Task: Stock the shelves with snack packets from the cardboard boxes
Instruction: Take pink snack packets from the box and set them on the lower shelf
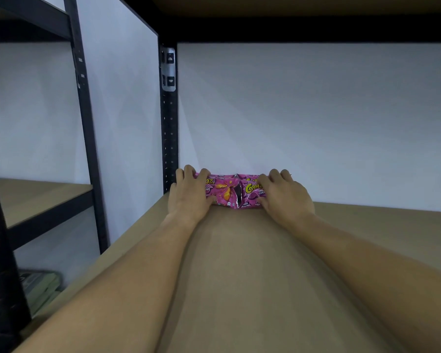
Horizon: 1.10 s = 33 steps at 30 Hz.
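both arms stretched deep into the bay, to the back edge of the brown shelf board. left hand wrapped over the left pink packet, fingers curled across its top edge, thumb at the bottom edge. right hand likewise gripping the right pink packet, fingers hooked over the top. two snack packets, side by side, touching or slightly overlapping at the middle seam (cannot tell which), standing on their lower edges against the white back wall, just right of the black perforated upright. no cardboard boxes in view. rest of this shelf board bare in the visible part, so probably early in the stocking.

risks from here, as judgement only: light, air-filled bags, likely to tip forward or slide flat once let go, since little but the wall props them. letting go of one side first could drag its neighbour askew. squeezing too hard could crush the contents. left packet near the upright and the board's side edge, so a nudge leftward might push it into that gap. long reach, little leverage, so a clumsy withdrawal of the wrists could knock both over.
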{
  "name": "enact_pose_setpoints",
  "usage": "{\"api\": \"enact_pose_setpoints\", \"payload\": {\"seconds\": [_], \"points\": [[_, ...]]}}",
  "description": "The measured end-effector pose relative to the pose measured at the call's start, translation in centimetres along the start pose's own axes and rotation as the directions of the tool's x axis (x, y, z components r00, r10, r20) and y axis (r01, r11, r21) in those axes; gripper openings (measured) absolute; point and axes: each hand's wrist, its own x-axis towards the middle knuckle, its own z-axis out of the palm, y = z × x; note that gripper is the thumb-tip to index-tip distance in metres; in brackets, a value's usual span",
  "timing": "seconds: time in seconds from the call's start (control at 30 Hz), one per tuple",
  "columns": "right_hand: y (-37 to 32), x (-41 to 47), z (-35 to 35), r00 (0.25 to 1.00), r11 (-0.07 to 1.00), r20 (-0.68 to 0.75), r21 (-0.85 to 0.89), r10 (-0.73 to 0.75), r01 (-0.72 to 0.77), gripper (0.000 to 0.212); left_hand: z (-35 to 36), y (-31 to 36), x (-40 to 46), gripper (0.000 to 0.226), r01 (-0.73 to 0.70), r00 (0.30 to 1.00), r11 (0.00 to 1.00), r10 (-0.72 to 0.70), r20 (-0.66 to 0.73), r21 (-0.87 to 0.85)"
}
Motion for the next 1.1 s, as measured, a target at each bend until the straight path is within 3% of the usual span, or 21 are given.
{"api": "enact_pose_setpoints", "payload": {"seconds": [0.3,0.63,0.73,0.87,1.1], "points": [[-0.3,-0.2,0.4,1.0,0.999,-0.019,-0.048,0.016,-0.017,0.038,0.2,-0.1,0.1,0.058,-0.001,1.0,1.0,0.001,-0.007,0.012],[-0.3,-1.7,-2.6,1.0,0.998,0.015,0.064,0.001,-0.002,0.05,-1.9,1.5,-0.1,0.063,0.004,1.0,1.0,-0.004,-0.015,0.023],[0.3,-3.1,-4.6,0.998,0.999,0.065,0.05,-0.015,0.012,0.048,-2.7,3.1,-1.0,0.057,-0.025,1.0,0.998,0.024,0.018,0.053],[1.3,-6.0,-8.5,0.992,1.0,0.126,-0.016,-0.017,0.02,0.046,-5.0,5.2,-3.4,0.048,0.046,0.997,0.999,-0.045,0.063,-0.009],[1.9,-15.7,-18.2,0.943,0.987,0.302,0.038,0.139,-0.157,0.038,-13.1,9.9,-13.1,0.043,0.109,0.975,0.972,-0.064,0.211,-0.207]]}}
